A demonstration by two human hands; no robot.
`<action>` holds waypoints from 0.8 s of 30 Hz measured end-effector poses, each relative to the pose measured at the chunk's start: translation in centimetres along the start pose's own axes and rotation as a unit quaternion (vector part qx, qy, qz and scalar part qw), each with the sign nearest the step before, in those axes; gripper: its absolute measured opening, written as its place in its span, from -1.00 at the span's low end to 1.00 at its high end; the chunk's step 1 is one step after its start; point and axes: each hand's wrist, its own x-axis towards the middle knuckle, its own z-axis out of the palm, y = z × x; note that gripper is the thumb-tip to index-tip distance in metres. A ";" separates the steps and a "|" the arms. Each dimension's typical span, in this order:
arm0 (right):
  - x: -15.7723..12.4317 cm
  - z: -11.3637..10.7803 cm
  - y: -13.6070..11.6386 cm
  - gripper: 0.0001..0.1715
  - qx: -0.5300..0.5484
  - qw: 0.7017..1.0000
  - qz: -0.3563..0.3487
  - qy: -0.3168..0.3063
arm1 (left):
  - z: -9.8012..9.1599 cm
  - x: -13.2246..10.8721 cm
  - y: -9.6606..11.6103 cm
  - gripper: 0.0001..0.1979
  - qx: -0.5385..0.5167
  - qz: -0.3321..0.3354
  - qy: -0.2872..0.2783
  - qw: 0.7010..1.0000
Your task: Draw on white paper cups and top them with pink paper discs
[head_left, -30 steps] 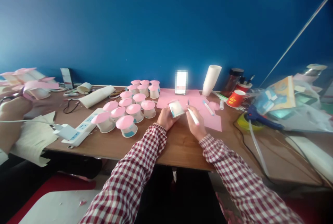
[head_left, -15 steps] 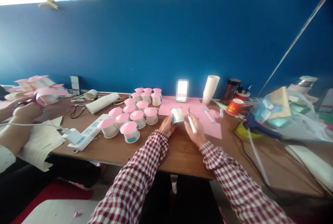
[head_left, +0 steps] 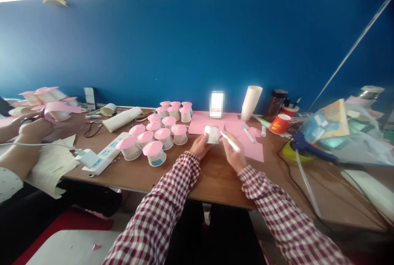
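Note:
A white paper cup (head_left: 211, 134) is gripped by my left hand (head_left: 199, 146) above the front of the table. My right hand (head_left: 234, 153) is closed round a white marker pen (head_left: 230, 141) with a pink end, its other end pointing toward the cup. Behind the cup lie sheets of pink paper (head_left: 198, 123), with another pen (head_left: 248, 134) on them. To the left of my left hand stand several upturned paper cups (head_left: 156, 159) topped with pink paper discs (head_left: 153, 148).
A white power strip (head_left: 107, 154) with a plugged-in charger lies at the left. At the far left a co-worker's hands (head_left: 33, 131) hold pink paper. On the right are a stack of cups (head_left: 251, 102), a red paper cup (head_left: 280, 124), a glue gun (head_left: 310, 148) and plastic bags.
My left hand has turned the cup, so its blue print no longer shows. The marker in my right hand has tilted flatter, its left end nearer the cup.

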 end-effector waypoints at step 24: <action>-0.4 0.2 -0.6 -0.74 -0.048 0.999 0.007 0.001 | 0.1 0.0 -0.5 -0.66 0.047 0.036 -0.039 0.997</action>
